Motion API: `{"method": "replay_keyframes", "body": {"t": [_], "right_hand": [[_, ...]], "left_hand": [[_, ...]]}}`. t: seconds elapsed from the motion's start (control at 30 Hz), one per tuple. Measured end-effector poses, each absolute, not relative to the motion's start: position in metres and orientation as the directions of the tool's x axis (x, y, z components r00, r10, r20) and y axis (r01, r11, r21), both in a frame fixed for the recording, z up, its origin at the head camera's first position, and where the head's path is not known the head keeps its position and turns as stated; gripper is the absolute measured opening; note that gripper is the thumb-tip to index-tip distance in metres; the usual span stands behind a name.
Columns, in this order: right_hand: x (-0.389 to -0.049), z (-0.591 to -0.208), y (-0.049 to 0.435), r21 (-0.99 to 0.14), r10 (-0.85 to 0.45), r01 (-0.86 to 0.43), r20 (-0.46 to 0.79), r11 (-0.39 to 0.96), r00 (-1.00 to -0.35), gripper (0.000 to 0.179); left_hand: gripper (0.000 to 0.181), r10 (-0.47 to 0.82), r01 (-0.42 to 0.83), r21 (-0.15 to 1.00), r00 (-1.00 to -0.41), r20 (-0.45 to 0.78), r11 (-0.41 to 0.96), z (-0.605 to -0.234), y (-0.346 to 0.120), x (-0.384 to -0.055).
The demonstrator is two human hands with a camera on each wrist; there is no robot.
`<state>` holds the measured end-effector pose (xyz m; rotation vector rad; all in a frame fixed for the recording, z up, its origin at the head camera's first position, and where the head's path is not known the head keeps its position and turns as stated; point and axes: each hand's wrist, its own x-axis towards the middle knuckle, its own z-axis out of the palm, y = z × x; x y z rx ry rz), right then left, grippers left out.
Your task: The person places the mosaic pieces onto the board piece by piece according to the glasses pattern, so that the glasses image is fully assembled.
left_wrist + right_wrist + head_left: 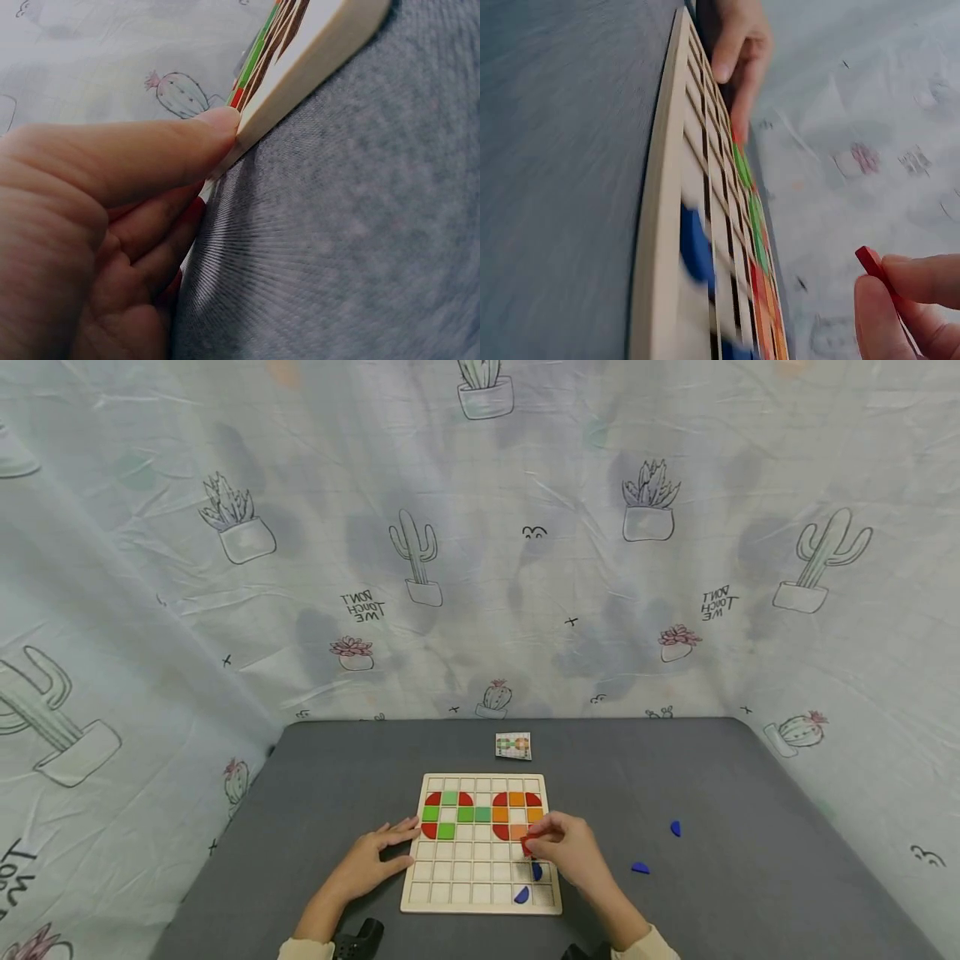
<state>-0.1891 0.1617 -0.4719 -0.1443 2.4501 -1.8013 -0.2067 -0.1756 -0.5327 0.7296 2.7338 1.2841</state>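
Note:
My right hand [566, 852] pinches a small red piece [870, 261] between thumb and fingertip, over the right part of a wooden grid board [461, 870]. The hand partly covers the piece in the head view. At the board's left edge, my left hand [369, 860] lies with fingers extended; its thumb [172, 154] touches the rim in the left wrist view. Green squares [465, 814] and red quarter-rounds fill cells at the upper left. Orange squares [517, 799] with more red quarter-rounds sit at the upper right. Two blue pieces [521, 895] lie on the lower right cells.
Behind the board lies a small printed card [513, 745] with a coloured pattern. To the right, two loose blue pieces [640, 867] are on the grey table [337, 768]. A cactus-print curtain [480, 568] hangs around the back and sides.

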Motion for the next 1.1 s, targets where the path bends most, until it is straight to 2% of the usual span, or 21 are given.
{"method": "replay_keyframes", "body": {"t": [0.23,0.5,1.1], "right_hand": [[-0.212,-0.479,0.116,-0.917,-0.152,-0.061,0.0,0.395,-0.988,0.009],[-0.229,-0.484,0.079,-0.928,-0.163,-0.036,-0.027,0.371,-0.986,0.005],[-0.239,-0.491,0.053,-0.799,-0.119,-0.074,0.003,0.597,-0.993,0.018]], "left_hand": [[0.048,0.432,0.374,0.76,-0.892,0.136,0.532,-0.535,-0.174,-0.207],[0.047,0.449,0.392,0.765,-0.881,0.151,0.51,-0.533,-0.173,-0.206],[0.048,0.416,0.368,0.755,-0.898,0.139,0.542,-0.533,-0.176,-0.206]]}}
